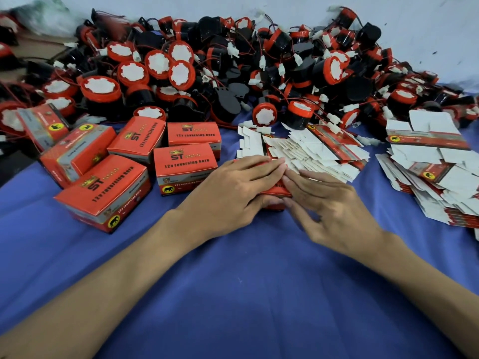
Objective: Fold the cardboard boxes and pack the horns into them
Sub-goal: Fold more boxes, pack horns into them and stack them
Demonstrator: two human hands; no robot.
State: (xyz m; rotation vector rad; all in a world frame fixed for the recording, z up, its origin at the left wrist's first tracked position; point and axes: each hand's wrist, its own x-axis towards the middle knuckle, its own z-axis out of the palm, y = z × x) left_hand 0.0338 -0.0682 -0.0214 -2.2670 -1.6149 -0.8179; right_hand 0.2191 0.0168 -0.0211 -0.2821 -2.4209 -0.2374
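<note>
A small red cardboard box (pixel 276 189) stands on the blue cloth (pixel 233 286) at the centre, mostly covered by my hands. My left hand (pixel 233 193) lies over its top with the fingers stretched across and the thumb against its front side, holding it. My right hand (pixel 334 208) touches the box's right end with straight fingertips, thumb near the lower front corner. Behind lies a big heap of red-and-black horns (pixel 233 63) with white connectors. A fanned stack of flat box blanks (pixel 324 154) lies just beyond my fingers.
Several folded red boxes (pixel 184 164) marked "12v reversing horn" stand and lie to the left. A second pile of flat blanks (pixel 440 177) spreads at the right edge. A pale wall (pixel 427 27) closes off the back.
</note>
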